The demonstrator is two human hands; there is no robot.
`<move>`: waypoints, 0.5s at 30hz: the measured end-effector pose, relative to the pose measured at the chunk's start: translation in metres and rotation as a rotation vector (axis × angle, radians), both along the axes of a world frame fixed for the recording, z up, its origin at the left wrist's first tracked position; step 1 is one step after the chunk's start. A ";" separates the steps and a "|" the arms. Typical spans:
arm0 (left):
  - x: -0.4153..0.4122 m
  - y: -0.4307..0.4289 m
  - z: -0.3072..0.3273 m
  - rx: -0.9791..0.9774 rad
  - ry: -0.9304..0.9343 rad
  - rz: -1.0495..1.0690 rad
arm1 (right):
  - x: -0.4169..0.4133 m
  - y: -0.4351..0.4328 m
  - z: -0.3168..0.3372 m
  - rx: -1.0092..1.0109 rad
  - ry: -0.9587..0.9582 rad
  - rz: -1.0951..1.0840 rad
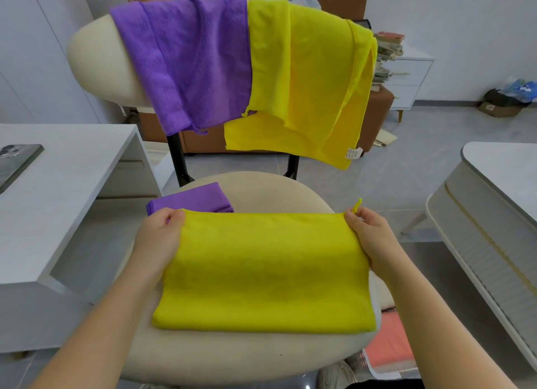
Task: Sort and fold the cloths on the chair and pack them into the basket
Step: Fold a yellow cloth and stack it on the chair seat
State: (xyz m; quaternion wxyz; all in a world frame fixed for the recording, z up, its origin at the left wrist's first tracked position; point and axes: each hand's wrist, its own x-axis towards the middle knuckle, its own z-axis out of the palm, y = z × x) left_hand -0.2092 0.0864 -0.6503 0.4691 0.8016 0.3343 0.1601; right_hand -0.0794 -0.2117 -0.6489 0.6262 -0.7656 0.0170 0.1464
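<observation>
A yellow cloth (267, 269), folded in half, lies flat on the cream seat of the chair (261, 191). My left hand (159, 237) pinches its far left corner and my right hand (367, 237) pinches its far right corner, by a small yellow loop. A folded purple cloth (191, 199) lies on the seat behind the left corner. Over the chair back hang a purple cloth (189, 60) on the left and yellow cloths (308, 77) on the right. A white basket (377, 362) holding something orange shows on the floor under the seat's right edge.
A white desk (58, 185) with a phone (14, 165) stands at the left. A grey-topped table (499, 202) is at the right. Behind the chair are a brown sofa (343, 8) with clothes, a white drawer unit (406, 74) with stacked books and a box (499, 104) on the floor.
</observation>
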 end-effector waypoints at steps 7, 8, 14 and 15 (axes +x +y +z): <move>0.000 0.004 -0.015 0.319 0.205 -0.085 | 0.000 0.007 -0.013 -0.465 -0.234 0.039; -0.001 0.001 -0.015 0.414 0.181 -0.067 | -0.001 0.008 -0.014 -0.519 -0.280 0.026; -0.001 -0.009 -0.007 0.615 0.089 0.008 | -0.005 0.010 -0.006 -0.527 -0.410 -0.098; -0.001 -0.010 -0.007 0.560 0.087 0.010 | -0.006 0.011 -0.004 -0.511 -0.399 -0.102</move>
